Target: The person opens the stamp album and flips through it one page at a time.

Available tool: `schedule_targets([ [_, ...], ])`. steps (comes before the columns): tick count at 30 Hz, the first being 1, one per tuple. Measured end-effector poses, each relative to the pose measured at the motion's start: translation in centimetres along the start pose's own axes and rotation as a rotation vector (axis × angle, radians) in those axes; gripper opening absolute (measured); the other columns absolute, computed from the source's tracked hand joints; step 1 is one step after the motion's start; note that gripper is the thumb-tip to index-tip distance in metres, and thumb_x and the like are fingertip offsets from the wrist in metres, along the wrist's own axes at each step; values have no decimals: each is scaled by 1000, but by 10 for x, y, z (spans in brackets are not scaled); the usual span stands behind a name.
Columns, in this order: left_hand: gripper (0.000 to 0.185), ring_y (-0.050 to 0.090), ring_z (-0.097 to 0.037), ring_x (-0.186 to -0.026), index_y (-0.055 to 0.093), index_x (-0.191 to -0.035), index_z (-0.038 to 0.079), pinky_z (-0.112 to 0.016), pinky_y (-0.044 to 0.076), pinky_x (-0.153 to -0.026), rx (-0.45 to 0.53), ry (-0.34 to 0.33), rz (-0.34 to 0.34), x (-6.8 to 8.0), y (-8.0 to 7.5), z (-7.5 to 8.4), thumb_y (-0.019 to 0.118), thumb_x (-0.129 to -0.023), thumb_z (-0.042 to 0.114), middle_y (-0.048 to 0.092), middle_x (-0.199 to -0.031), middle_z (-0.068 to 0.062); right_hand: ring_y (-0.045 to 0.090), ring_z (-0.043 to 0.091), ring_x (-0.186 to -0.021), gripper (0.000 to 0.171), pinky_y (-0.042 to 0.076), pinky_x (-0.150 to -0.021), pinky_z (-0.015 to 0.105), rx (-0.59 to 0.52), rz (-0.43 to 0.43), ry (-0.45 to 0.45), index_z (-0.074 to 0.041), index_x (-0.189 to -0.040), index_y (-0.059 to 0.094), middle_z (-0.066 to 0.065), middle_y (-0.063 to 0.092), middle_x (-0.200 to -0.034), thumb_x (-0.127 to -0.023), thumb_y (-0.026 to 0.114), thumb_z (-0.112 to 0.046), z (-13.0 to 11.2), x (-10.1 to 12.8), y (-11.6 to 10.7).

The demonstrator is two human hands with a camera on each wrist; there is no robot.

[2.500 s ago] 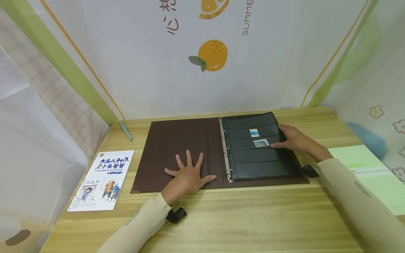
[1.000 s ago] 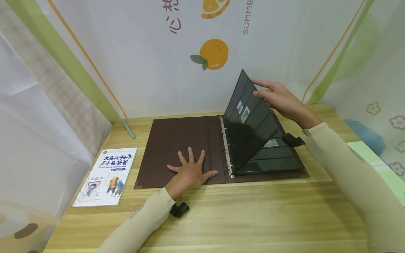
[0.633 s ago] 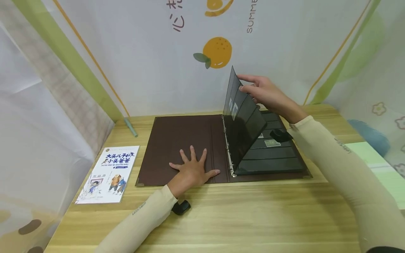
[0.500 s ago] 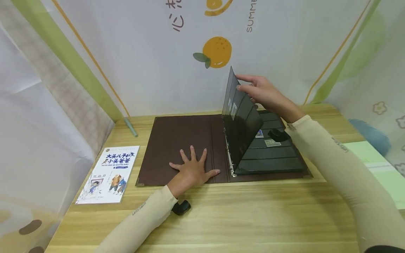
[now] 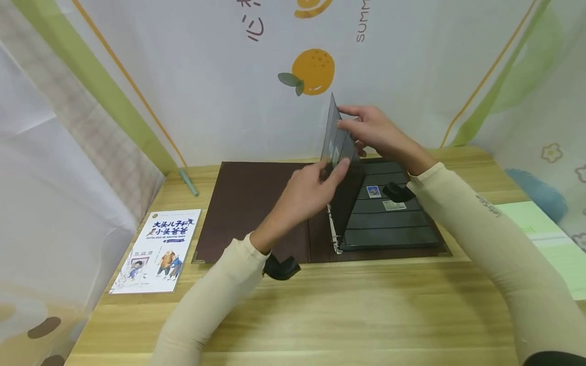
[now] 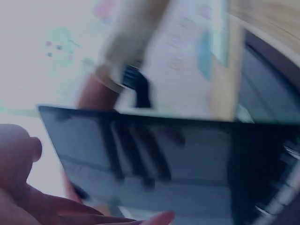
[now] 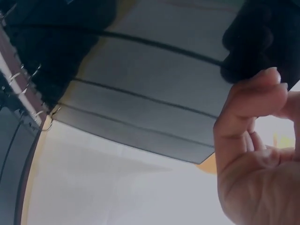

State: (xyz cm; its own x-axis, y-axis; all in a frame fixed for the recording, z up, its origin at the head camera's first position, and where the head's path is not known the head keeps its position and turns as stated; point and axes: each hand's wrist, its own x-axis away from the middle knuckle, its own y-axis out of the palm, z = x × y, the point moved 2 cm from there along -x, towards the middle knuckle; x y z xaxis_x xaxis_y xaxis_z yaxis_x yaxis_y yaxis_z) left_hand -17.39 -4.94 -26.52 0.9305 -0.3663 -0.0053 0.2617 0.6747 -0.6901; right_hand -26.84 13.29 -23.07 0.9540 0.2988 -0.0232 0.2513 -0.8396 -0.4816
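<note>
A brown ring binder lies open on the wooden table. One black pocket page stands almost upright on the rings. My right hand pinches its upper edge at the far end; the right wrist view shows my curled fingers against the page. My left hand is raised off the cover and pinches the same edge nearer me. The left wrist view is blurred, with the page just beyond my thumb. Two stamps sit in the page lying flat underneath.
A children's booklet lies at the table's left. A pale green pen rests by the back left corner. A green sheet lies at the right edge. Printed fabric walls close in the table on three sides.
My right hand lifted the page from flat to nearly upright. In the last half second my left hand left the brown cover and rose to the page's edge.
</note>
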Motion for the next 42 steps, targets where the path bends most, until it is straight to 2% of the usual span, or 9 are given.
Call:
schedule_targets([
  [2,79,59,-17,-56,46,-151,11,-31,50,-57,73,-6,-39,-9,-10,16,40,-98,70,52,-65,-2,49,10,-49,65,47,-50,26,0,4,0,-12,-158,35,-6,53,-56,-101,57,-32,-4,-1,3],
  [6,76,73,-21,-80,32,-158,9,-34,61,-66,229,-60,-151,-20,-18,30,53,-100,54,63,-108,-10,50,10,-47,70,46,-52,25,6,-19,-9,-9,-159,33,-6,52,-52,-100,60,-35,-9,-3,10],
  [8,59,69,-20,-85,42,-149,5,-39,63,-69,331,-77,-187,-20,-20,30,52,-103,39,57,-115,-10,50,10,-48,72,46,-51,26,10,-47,-13,-9,-159,31,-5,53,-54,-100,61,-38,-11,-4,13],
  [12,28,44,-14,-60,53,-123,2,-40,63,-70,420,-92,-188,-15,-25,26,43,-106,21,38,-75,-2,50,12,-49,73,45,-49,28,12,-97,-29,-13,-160,30,-2,57,-58,-101,59,-45,-13,-5,15],
  [20,27,56,-16,-52,61,-120,2,-38,63,-70,375,-90,-161,-6,-38,17,40,-106,14,37,-60,2,66,15,-62,68,55,-54,31,105,-99,-11,-7,-159,31,2,69,-72,-105,52,-42,12,-4,-5],
  [26,43,63,-18,-59,49,-145,2,-38,63,-72,341,-129,-150,1,-48,5,39,-105,13,43,-59,0,75,19,-93,74,61,-72,32,264,-95,34,-1,-161,19,22,71,-119,-106,51,-38,63,2,-22],
  [33,41,73,-22,-79,51,-140,0,-41,63,-75,334,-135,-129,12,-64,-15,33,-104,11,55,-74,-5,46,51,-136,75,41,-107,63,489,-140,78,6,-158,21,33,43,-151,-106,52,-38,129,8,-40],
  [37,41,50,-13,-47,54,-138,-3,-31,59,-59,262,-145,-104,22,-68,-34,35,-104,12,45,-64,2,35,55,-141,75,33,-112,67,629,-171,67,10,-153,32,36,33,-156,-103,56,-40,158,19,-42],
  [42,59,22,-9,-38,24,-160,5,-26,29,-45,168,-242,-65,35,-71,-66,39,-105,20,32,-47,8,27,58,-144,79,30,-114,68,708,-218,27,14,-150,34,38,24,-158,-100,63,-38,181,32,-37],
])
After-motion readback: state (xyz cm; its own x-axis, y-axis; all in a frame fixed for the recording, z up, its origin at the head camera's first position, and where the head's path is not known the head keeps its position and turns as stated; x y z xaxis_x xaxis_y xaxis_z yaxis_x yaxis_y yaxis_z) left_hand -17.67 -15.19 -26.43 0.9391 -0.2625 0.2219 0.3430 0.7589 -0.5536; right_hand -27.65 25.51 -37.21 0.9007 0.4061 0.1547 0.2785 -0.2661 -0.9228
